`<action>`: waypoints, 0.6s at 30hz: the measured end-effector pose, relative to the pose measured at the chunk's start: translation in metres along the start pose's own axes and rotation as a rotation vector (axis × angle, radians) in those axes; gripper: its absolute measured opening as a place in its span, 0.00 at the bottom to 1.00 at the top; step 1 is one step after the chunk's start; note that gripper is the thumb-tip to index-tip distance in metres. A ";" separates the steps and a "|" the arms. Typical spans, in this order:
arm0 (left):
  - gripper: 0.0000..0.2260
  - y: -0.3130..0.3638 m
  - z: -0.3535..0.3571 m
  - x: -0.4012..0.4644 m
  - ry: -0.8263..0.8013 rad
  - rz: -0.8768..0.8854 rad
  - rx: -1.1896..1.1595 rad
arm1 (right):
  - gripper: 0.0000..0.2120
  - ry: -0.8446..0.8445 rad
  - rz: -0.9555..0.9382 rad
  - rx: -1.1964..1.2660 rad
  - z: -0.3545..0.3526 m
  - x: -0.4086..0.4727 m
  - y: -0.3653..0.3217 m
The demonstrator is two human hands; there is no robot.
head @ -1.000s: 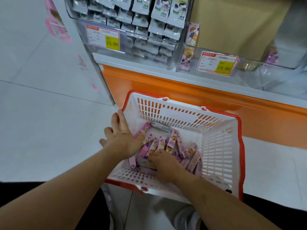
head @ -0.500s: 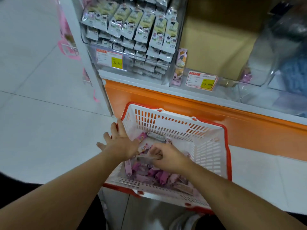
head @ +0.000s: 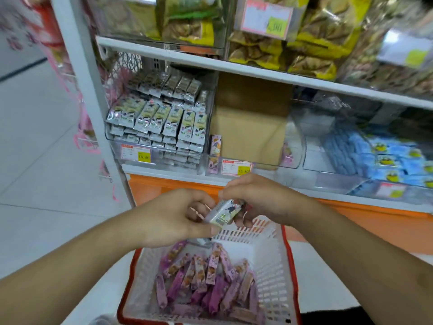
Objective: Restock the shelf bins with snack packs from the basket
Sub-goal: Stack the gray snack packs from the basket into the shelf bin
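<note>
Both hands above basket (head: 287, 266): left hand (head: 174, 219), right hand (head: 255, 198) fingers pinched on pale snack pack (head: 223, 212). Likely light, crinkly, slippery; grip ends.

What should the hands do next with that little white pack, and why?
Probably lift the white pack, which both the left hand and right hand hold above the basket, up into the left bin, whose packs look the same.
</note>
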State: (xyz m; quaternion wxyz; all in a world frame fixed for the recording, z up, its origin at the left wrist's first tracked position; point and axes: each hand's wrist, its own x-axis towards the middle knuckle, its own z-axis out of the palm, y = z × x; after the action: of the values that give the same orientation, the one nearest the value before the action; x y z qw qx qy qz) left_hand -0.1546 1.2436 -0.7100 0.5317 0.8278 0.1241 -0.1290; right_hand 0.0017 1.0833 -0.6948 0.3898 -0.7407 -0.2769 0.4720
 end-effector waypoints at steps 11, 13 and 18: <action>0.15 -0.010 -0.019 0.015 0.339 -0.124 -0.451 | 0.20 0.478 -0.402 -0.485 0.009 0.008 -0.015; 0.13 -0.007 -0.023 0.017 0.368 -0.121 -0.503 | 0.28 0.374 -0.454 -0.561 0.014 0.010 -0.013; 0.14 -0.004 -0.027 0.016 0.383 -0.122 -0.542 | 0.33 0.365 -0.458 -0.562 0.027 0.021 -0.012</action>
State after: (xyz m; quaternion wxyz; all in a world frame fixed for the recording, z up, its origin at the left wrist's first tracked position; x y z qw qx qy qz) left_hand -0.1383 1.2710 -0.7081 0.6908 0.6566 0.3008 0.0349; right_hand -0.0146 1.1146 -0.7019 0.3100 -0.8091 -0.4793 0.1397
